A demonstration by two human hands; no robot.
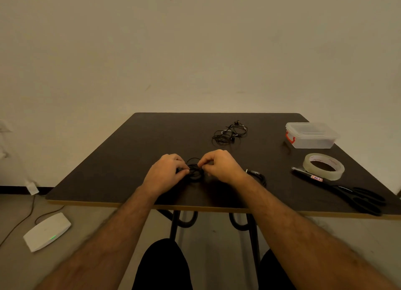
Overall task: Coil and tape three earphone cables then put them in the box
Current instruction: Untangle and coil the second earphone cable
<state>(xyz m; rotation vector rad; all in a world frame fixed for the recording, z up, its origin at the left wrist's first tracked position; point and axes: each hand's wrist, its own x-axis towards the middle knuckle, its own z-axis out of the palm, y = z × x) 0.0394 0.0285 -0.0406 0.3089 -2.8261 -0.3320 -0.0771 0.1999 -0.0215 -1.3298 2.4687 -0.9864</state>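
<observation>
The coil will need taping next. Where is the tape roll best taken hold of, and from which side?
Judging by its pose, grip the tape roll across its near-left wall, thumb in the open core and fingers outside, coming down from above with the right hand. It lies flat, and the scissors crowd its near side.

You can read no text here. The scissors (338, 189) carry a small red and white label near the blades, and the inner ring of the tape roll (323, 166) bears faint reddish print; both are too blurred to make out.
</observation>
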